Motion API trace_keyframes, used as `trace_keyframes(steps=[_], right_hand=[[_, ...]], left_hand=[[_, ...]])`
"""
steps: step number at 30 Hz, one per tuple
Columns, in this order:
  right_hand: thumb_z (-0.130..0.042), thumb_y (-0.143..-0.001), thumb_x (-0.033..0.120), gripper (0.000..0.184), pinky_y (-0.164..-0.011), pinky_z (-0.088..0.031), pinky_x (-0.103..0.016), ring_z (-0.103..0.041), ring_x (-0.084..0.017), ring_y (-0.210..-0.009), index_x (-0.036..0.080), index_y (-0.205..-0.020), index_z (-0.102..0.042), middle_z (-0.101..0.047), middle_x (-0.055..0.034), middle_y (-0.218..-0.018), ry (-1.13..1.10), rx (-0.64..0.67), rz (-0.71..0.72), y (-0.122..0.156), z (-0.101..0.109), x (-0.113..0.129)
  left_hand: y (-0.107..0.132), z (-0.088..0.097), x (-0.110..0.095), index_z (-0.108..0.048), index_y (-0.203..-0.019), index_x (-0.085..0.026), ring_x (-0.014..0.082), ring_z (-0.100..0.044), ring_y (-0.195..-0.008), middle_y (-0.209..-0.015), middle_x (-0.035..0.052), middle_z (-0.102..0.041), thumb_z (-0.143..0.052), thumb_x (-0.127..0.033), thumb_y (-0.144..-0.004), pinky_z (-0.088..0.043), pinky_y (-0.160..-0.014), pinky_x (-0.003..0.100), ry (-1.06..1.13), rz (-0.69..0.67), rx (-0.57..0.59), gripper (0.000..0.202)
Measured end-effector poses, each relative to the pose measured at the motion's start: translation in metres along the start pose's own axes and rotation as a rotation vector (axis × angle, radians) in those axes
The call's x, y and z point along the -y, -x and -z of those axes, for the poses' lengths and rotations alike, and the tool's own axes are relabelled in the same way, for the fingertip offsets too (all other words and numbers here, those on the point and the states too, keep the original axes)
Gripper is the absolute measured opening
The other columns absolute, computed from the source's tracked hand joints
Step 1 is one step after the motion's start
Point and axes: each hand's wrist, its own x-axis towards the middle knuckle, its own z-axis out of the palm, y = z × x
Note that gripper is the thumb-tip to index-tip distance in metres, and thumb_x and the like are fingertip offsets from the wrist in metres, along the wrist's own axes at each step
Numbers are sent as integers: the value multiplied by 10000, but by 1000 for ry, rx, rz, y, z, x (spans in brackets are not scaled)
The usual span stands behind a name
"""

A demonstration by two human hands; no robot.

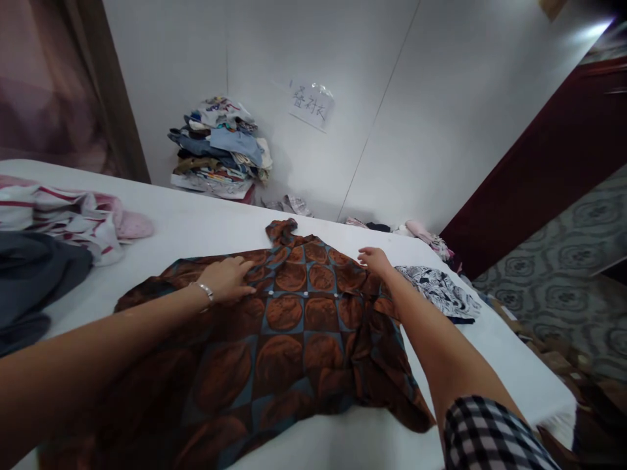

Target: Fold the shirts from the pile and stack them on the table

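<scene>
The circle-patterned shirt [294, 356] is cut off by the bottom edge and partly hidden by the left forearm [122, 339].

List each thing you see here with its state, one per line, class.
Brown shirt, spread out, wrinkled
Left hand, open, on shirt
Right hand, open, at shirt's edge
Bracelet, worn
Clothes stack, piled
Printed garment, laid flat
Striped garment, bunched
Grey garment, heaped
Paper sign, put up

Dim, cool light greys the wall [196, 59]; glare [595, 30] whitens the upper right; shadow darkens the shirt [284, 313]; outer edges stretch and blur.
</scene>
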Motion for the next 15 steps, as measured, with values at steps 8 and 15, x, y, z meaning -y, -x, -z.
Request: trace_keyframes(steps=[8, 15], right_hand=[[-532, -753, 137, 254, -920, -460, -317, -664, -222, -964, 179, -877, -750, -747, -64, -961, 262, -10, 99, 43, 13, -70], [-536, -772, 228, 278, -1025, -436, -411, -625, -244, -1104, 190, -977, -720, -701, -92, -1126, 222, -128, 207, 76, 10, -110]], left_hand=[[-6, 46, 37, -667, -974, -45, 310, -636, -1009, -1101, 221, -661, -369, -284, -896, -473, -840, 404, 80, 331, -97, 390], [8, 97, 75, -383, -1342, 56, 324, -439, -1265, -1424, 238, -397, -142, -445, -958, -358, -1037, 434, 160, 457, -369, 676]])
